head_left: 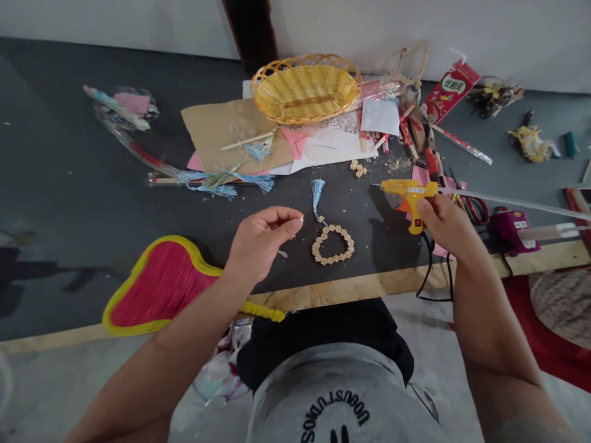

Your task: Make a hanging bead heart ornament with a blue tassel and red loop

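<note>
My right hand (446, 223) is closed around the grip of a yellow hot glue gun (406, 189), whose nozzle points left over the table. A long clear glue stick (498, 200) runs out of its back. My left hand (268, 237) pinches a tiny pale piece (301, 218) between thumb and forefinger; its kind is too small to make out. Between the hands, a heart-shaped ring of small tan flower-like pieces (333, 261) lies flat, with a blue tassel (317, 195) at its top. A few loose tan pieces (358, 168) lie behind it.
A yellow wicker basket (307, 92) stands at the back on papers. A pink heart-shaped fan with yellow edging (166, 283) lies front left. Scissors (475, 209), a purple device (514, 231), a red drink carton (452, 89) and several sticks crowd the right. A black cord (429, 277) hangs over the front edge.
</note>
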The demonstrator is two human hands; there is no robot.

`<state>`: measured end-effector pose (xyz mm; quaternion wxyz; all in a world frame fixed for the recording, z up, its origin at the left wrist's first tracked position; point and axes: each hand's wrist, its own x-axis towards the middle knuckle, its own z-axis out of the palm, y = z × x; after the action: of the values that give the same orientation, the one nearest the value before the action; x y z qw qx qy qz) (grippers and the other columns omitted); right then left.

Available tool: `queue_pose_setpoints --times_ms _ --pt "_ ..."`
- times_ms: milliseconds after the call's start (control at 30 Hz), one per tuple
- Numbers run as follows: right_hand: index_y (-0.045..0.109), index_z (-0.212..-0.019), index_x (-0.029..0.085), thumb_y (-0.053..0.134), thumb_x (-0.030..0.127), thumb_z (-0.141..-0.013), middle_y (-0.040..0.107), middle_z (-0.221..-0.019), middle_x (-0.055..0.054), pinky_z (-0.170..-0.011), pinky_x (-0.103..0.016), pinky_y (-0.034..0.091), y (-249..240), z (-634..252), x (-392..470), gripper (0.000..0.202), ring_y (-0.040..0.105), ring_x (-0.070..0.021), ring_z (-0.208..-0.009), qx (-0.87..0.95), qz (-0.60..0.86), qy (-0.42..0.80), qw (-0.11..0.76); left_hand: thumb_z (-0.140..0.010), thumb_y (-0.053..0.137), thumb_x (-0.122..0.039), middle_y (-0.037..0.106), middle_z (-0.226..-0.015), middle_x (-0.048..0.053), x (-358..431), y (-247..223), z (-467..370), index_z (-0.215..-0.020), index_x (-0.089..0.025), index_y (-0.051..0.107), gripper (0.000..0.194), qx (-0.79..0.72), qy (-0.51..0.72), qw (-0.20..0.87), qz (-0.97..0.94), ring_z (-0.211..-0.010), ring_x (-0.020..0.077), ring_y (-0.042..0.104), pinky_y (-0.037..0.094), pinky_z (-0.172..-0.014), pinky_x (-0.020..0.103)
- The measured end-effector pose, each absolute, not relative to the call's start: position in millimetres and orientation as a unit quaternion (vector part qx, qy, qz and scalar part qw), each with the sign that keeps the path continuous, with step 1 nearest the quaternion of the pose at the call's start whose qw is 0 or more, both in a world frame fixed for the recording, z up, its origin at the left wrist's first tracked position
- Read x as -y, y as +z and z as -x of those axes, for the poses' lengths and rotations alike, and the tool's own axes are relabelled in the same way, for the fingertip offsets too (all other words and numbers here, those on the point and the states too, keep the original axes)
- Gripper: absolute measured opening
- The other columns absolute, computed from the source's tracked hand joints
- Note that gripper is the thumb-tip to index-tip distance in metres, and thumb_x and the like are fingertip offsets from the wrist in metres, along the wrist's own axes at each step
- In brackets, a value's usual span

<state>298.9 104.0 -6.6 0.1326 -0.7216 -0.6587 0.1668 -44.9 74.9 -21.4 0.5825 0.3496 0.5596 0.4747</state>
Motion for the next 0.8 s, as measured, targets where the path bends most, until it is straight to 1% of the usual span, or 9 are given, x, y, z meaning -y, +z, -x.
queue_pose_setpoints --times_ms 67,133,233,300,367,533,600,700,800 --pt "0.066 -0.092 0.02 0.051 0.043 -0.092 0.071 -0.084 -0.012 -0.07 -0.04 0.046 4 -294 -104 0.027 0.066 -0.0289 -0.078 0.661 0.743 0.065 0.079 -0.063 0.086 -0.03 0.07 -0.073 0.002 -80 -22 45 -0.08 -0.019 0.078 0.022 -0.573 0.456 0.571 -0.37 -0.062 0.009 0.055 0.045 -0.058 0.02" --pt "0.068 -0.097 0.02 0.052 0.036 -0.093 0.072 -0.092 -0.012 -0.075 -0.039 0.046 14 -277 -103 0.023 0.066 -0.0279 -0.085 0.682 0.723 0.028 0.11 -0.065 0.084 -0.029 0.07 -0.074 0.002 -84 -24 44 -0.08 -0.019 0.078 0.019 -0.579 0.446 0.563 -0.387 -0.062 0.0093 0.055 0.045 -0.057 0.021" --pt "0.069 -0.105 0.022 0.049 0.028 -0.095 0.073 -0.107 -0.009 -0.082 -0.034 0.047 22 -236 -110 0.023 0.066 -0.0232 -0.094 0.775 0.602 0.101 0.162 -0.068 0.081 -0.026 0.07 -0.072 0.001 -88 -27 44 -0.079 -0.021 0.077 0.013 -0.584 0.445 0.553 -0.394 -0.06 0.0093 0.055 0.046 -0.057 0.021" --pt "0.07 -0.103 0.022 0.049 0.026 -0.095 0.073 -0.104 -0.007 -0.082 -0.031 0.047 21 -204 -123 0.023 0.067 -0.0206 -0.094 0.819 0.526 0.19 0.127 -0.069 0.079 -0.023 0.07 -0.073 0.001 -88 -30 44 -0.079 -0.021 0.077 0.01 -0.589 0.447 0.548 -0.391 -0.061 0.0098 0.056 0.048 -0.059 0.022" --pt "0.072 -0.097 0.02 0.049 0.029 -0.096 0.075 -0.097 -0.006 -0.079 -0.03 0.046 18 -174 -139 0.024 0.067 -0.0198 -0.089 0.829 0.511 0.22 0.059 -0.07 0.079 -0.023 0.07 -0.074 0.001 -88 -33 44 -0.079 -0.021 0.076 0.01 -0.59 0.445 0.549 -0.391 -0.062 0.0106 0.058 0.049 -0.06 0.022" --pt "0.075 -0.082 0.019 0.054 0.053 -0.092 0.074 -0.086 -0.009 -0.069 -0.03 0.043 9 -127 -167 0.041 0.067 -0.0222 -0.082 0.814 0.524 0.233 -0.091 -0.073 0.078 -0.026 0.069 -0.082 0.001 -84 -43 46 -0.081 -0.022 0.076 0.01 -0.583 0.438 0.527 -0.437 -0.069 0.0122 0.062 0.052 -0.066 0.025" --pt "0.075 -0.08 0.019 0.06 0.051 -0.087 0.074 -0.085 -0.008 -0.066 -0.029 0.042 6 -120 -170 0.036 0.067 -0.0219 -0.08 0.81 0.52 0.246 -0.117 -0.075 0.076 -0.026 0.07 -0.089 0.002 -84 -45 48 -0.083 -0.024 0.076 0.009 -0.589 0.426 0.501 -0.469 -0.073 0.013 0.063 0.053 -0.068 0.026" --pt "0.076 -0.083 0.02 0.062 0.036 -0.084 0.074 -0.085 -0.006 -0.065 -0.028 0.04 1 -121 -169 0.021 0.065 -0.0197 -0.078 0.809 0.515 0.264 -0.101 -0.077 0.074 -0.025 0.07 -0.093 0.003 -84 -45 49 -0.084 -0.025 0.077 0.008 -0.6 0.404 0.478 -0.499 -0.079 0.0149 0.064 0.053 -0.07 0.027" --pt "0.074 -0.081 0.018 0.062 0.028 -0.082 0.072 -0.081 -0.004 -0.066 -0.027 0.038 -5 -128 -165 0.016 0.062 -0.0168 -0.075 0.802 0.517 0.297 -0.04 -0.077 0.074 -0.025 0.071 -0.093 0.003 -85 -40 48 -0.084 -0.025 0.077 0.008 -0.606 0.389 0.477 -0.504 -0.079 0.0159 0.064 0.054 -0.071 0.028"
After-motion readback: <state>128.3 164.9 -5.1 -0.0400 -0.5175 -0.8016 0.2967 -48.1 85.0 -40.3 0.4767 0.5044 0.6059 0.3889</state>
